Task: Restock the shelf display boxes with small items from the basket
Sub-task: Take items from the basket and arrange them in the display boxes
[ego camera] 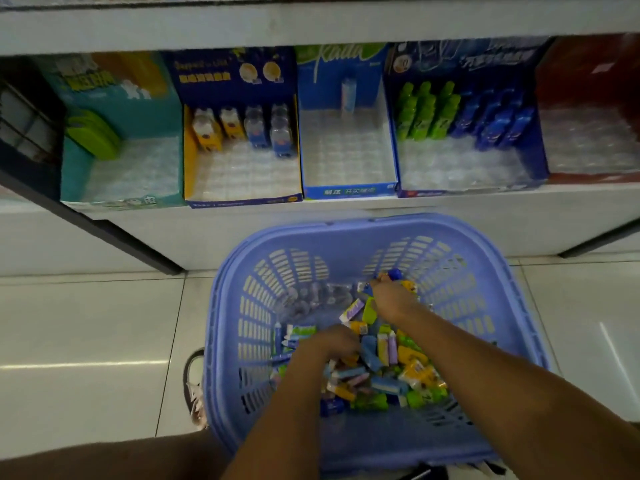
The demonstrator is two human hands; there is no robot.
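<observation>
The small items (384,358), little packets in yellow, green, blue and lilac, lie heaped in the near half of the basket (346,244), which stands on the tiled floor (86,323) just in front of the shelf (346,206). Both hands are down in it. The right hand (391,299) reaches to the far end and grips a few items. The left hand (329,344) is curled into the heap; I cannot tell if it holds anything.

Five boxes sit side by side on the shelf:
- The teal box (72,168) holds green packs (91,133) at the back.
- The yellow box (189,161) holds a row of small bottles (242,128).
- The blue box (346,192) holds one upright piece (348,93).
- The navy box (533,157) holds green bottles (426,112) and blue bottles (495,123).
- The red box (588,81) shows only its clear tray.
</observation>
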